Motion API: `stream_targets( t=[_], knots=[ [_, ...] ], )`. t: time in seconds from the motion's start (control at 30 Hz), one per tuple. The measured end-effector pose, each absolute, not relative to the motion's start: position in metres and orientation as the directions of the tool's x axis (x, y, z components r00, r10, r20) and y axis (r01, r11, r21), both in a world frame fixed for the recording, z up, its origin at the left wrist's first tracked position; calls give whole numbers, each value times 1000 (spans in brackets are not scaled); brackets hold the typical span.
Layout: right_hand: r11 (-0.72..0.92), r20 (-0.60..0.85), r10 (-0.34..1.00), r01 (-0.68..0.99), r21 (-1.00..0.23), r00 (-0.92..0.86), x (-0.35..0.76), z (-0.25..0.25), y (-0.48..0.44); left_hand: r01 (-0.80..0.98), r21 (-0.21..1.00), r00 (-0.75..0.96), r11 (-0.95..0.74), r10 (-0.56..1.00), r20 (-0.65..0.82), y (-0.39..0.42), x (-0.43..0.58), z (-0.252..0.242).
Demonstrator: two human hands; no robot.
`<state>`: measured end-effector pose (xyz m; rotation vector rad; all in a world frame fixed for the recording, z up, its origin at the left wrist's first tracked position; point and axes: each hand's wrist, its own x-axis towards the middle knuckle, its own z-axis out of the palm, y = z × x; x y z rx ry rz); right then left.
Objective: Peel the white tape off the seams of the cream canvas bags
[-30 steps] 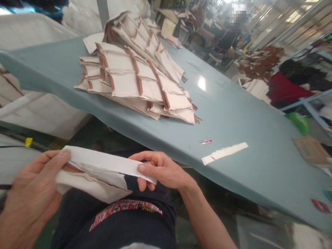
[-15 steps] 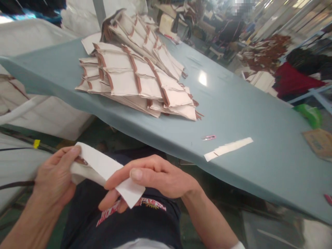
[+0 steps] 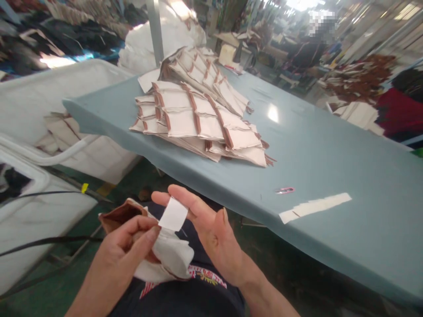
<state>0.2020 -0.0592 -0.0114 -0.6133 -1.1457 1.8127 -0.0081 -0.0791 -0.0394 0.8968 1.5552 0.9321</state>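
While the left hand [image 3: 127, 248] pinches it, cloth [image 3: 172, 259] touches the right hand [image 3: 209, 230].

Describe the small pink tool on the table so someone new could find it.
Start at the long grey-blue table. Near its front edge, between the fanned stack of cream pieces and the white strip, lies the pink tool. It is the only pink thing there.
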Motion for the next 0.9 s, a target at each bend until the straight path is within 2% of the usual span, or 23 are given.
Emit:
stream_targets(
  t=[0.1, 0.33, 0.5, 0.9],
  knots=[
    [-126, 24, 873, -274, -954, -487, 198, -15, -61, -58, 874, 2, 482, 876, -483, -88, 0, -25],
    [81, 108, 879, -76, -994, -465, 195, -10, -68, -32, 920, 7, 390, 921, -390, -74, 8, -17],
    [17, 52, 887, -79, -997, -459, 195, -16, -73, 26, 903, -78, 428, 902, -425, -83, 11, -10],
    [39, 69, 921, -85, -996, -383, 198, -23, -75, -4, 876, 92, 483, 872, -481, -78, -10, -32]
  ],
)
